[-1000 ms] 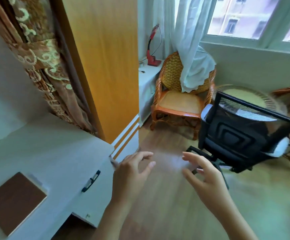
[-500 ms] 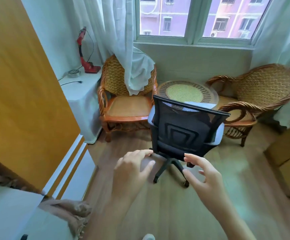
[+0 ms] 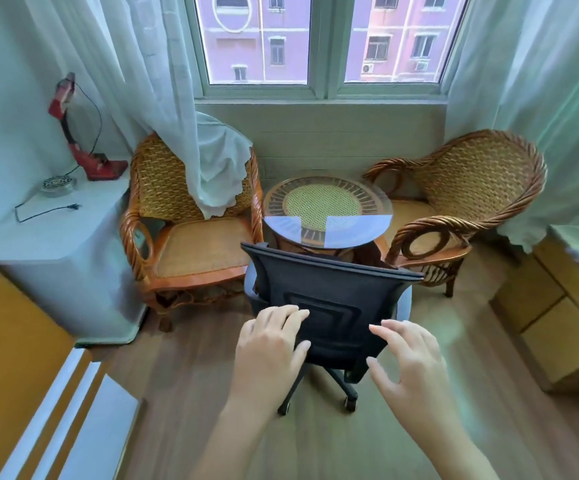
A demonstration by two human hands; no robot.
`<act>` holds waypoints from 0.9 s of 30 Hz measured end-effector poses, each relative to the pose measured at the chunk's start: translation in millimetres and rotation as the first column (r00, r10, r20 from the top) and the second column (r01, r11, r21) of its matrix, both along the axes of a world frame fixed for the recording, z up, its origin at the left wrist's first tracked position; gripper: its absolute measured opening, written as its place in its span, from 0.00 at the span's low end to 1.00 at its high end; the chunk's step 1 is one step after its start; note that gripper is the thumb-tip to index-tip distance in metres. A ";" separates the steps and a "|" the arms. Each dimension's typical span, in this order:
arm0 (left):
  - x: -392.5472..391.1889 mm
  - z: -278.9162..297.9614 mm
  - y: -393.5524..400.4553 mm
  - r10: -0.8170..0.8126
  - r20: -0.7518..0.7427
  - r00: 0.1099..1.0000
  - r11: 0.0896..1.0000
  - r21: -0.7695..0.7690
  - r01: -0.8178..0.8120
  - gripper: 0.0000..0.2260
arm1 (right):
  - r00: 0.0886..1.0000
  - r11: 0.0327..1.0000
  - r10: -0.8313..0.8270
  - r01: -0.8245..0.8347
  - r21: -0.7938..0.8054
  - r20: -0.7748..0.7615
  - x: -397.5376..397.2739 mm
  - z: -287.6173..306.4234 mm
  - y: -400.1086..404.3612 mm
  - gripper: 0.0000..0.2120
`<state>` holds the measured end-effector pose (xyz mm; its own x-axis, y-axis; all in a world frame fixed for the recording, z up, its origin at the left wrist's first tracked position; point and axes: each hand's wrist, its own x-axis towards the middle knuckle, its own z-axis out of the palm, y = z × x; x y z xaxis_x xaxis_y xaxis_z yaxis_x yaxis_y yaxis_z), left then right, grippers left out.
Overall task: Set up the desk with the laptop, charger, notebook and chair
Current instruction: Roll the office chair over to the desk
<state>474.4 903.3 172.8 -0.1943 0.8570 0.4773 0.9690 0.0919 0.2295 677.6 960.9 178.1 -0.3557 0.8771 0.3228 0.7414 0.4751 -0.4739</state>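
A black mesh office chair (image 3: 333, 292) on castors stands on the wooden floor in front of me, its back turned toward me. My left hand (image 3: 270, 348) hovers before the lower left of the backrest, fingers spread, holding nothing. My right hand (image 3: 409, 362) is open at the lower right of the backrest, fingers apart. Whether either hand touches the chair I cannot tell. The desk, laptop, charger and notebook are out of view.
Two wicker armchairs (image 3: 191, 230) (image 3: 468, 202) flank a round glass-topped wicker table (image 3: 326, 202) under the window. A white cabinet (image 3: 56, 237) with a red lamp (image 3: 84, 140) stands left. An orange wardrobe (image 3: 11, 358) is near left, wooden boxes (image 3: 558, 317) right.
My view has swung right, from the desk to the window corner. The office chair is now centred and closer, and both open hands have come up to its backrest.
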 end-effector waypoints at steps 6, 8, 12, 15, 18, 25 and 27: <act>-11.5 -21.3 102.1 0.108 -0.103 0.989 0.987 -0.109 -0.119 0.36 | 0.999 0.993 -0.015 0.009 0.114 0.051 -12.1 -15.6 106.9 0.22; -14.6 -29.9 133.2 0.144 -0.121 0.982 0.975 -0.150 -0.161 0.35 | 0.994 0.996 -0.015 0.006 0.087 0.112 -16.0 -25.0 137.9 0.26; -16.1 -40.2 182.1 0.167 -0.128 0.978 0.922 -0.330 -0.201 0.31 | 0.975 1.000 -0.004 -0.001 0.023 0.223 -23.0 -46.7 182.8 0.29; -17.9 -53.5 199.5 0.187 -0.088 0.978 0.896 -0.392 -0.206 0.24 | 0.962 0.999 0.031 -0.021 -0.041 0.270 -29.9 -62.8 204.0 0.27; -17.5 -63.5 204.1 0.222 -0.093 0.971 0.899 -0.365 -0.240 0.17 | 0.952 0.997 0.075 -0.070 -0.028 0.297 -35.9 -75.3 213.3 0.25; -9.2 -70.7 192.1 0.263 -0.046 0.964 0.908 -0.327 -0.263 0.12 | 0.977 0.997 0.074 -0.070 -0.026 0.201 -33.5 -80.7 212.9 0.14; -3.9 -75.2 184.2 0.278 -0.034 0.960 0.913 -0.303 -0.275 0.12 | 0.973 0.995 0.099 -0.095 -0.032 0.206 -27.6 -82.6 206.8 0.16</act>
<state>470.5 1087.6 97.6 -0.4475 0.8712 0.2019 0.8928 0.4220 0.1578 650.0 1167.7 95.5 -0.4965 0.8411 0.2143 0.7755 0.5408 -0.3259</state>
